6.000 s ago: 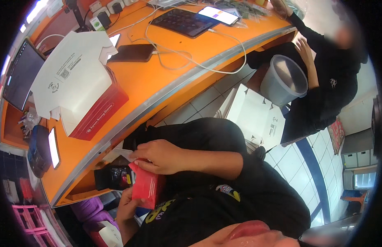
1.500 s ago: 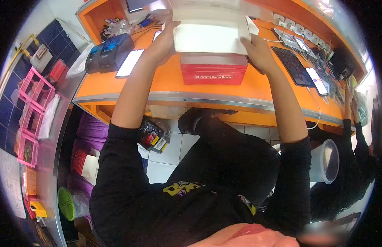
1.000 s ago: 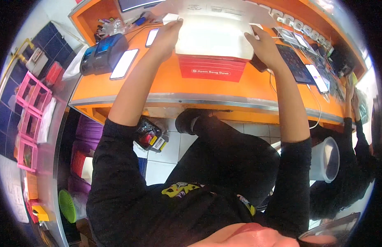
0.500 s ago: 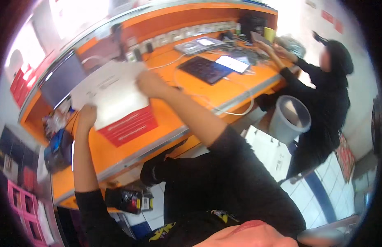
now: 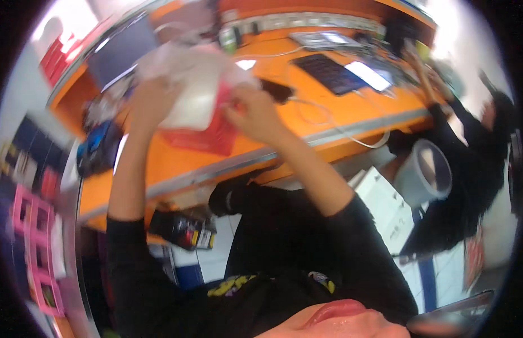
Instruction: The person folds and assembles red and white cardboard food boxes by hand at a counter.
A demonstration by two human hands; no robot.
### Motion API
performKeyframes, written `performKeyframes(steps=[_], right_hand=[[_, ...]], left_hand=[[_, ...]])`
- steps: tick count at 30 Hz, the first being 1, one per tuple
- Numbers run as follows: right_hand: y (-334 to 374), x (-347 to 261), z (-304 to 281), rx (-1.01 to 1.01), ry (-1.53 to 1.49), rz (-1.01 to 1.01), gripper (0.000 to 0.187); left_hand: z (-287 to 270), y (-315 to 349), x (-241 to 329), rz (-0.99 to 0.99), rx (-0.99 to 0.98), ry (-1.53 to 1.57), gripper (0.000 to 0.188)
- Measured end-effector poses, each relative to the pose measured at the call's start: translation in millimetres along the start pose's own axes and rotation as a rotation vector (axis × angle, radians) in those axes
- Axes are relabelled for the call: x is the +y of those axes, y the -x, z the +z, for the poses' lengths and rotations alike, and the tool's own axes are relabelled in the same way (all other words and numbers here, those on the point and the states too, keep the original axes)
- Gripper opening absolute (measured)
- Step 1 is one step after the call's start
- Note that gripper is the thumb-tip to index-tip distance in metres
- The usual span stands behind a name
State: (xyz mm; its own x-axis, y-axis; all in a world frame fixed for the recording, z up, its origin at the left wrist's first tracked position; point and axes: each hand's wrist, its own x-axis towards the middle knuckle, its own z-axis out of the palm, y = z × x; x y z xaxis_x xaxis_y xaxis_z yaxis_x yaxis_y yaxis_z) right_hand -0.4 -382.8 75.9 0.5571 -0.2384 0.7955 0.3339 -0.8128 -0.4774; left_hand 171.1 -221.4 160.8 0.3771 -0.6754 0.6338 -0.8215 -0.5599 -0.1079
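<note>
A red box with a white top (image 5: 195, 104) lies on the orange desk in front of me, blurred by motion. Something pale and see-through like plastic film (image 5: 185, 48) spreads around its upper part. My left hand (image 5: 157, 100) is at the left side of the white face; its fingers are smeared. At the right edge, my right hand (image 5: 256, 112) has its fingers curled and drawn together. What they hold there is too blurred to make out. A dark phone-like slab (image 5: 276, 90) lies just beyond my right hand.
On the orange desk (image 5: 340, 115) are a black tablet (image 5: 329, 73), a lit phone (image 5: 368, 76) and a white cable (image 5: 334, 125). A monitor (image 5: 123, 50) stands at left. A co-worker (image 5: 470, 127) sits at right beside a grey bin (image 5: 423, 174) and white paper bag (image 5: 382, 211).
The view has shifted, so the desk sits further right. My left hand has moved up along the box, and my right hand is lower on its right side. Pale film now shows around it.
</note>
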Motion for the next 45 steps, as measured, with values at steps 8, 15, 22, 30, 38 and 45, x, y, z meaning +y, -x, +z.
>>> performKeyframes(steps=[8,15,22,30,38,45], right_hand=[[2.1,-5.5,1.7,-0.122,-0.087,-0.165,0.012],[1.6,-0.3,3.4,-0.078,0.023,-0.226,0.022],[-2.8,6.0,4.5,-0.118,0.031,-0.144,0.032],[-3.0,6.8,6.7,-0.100,0.036,-0.203,0.024],[-3.2,6.7,8.6,-0.071,0.078,-0.202,0.029],[-4.3,25.7,7.8,-0.089,-0.197,-0.105,0.031]], left_hand=[[2.6,-26.1,69.6,0.146,-0.287,0.468,0.041],[-3.8,-45.6,69.0,0.303,-0.421,0.243,0.036],[-3.5,-52.2,68.7,0.283,-0.502,0.284,0.037],[2.3,-52.4,62.8,0.248,-0.544,0.264,0.038],[-4.7,-56.2,61.6,0.296,-0.557,0.256,0.035],[4.4,-63.2,64.1,0.231,-0.603,0.199,0.034]])
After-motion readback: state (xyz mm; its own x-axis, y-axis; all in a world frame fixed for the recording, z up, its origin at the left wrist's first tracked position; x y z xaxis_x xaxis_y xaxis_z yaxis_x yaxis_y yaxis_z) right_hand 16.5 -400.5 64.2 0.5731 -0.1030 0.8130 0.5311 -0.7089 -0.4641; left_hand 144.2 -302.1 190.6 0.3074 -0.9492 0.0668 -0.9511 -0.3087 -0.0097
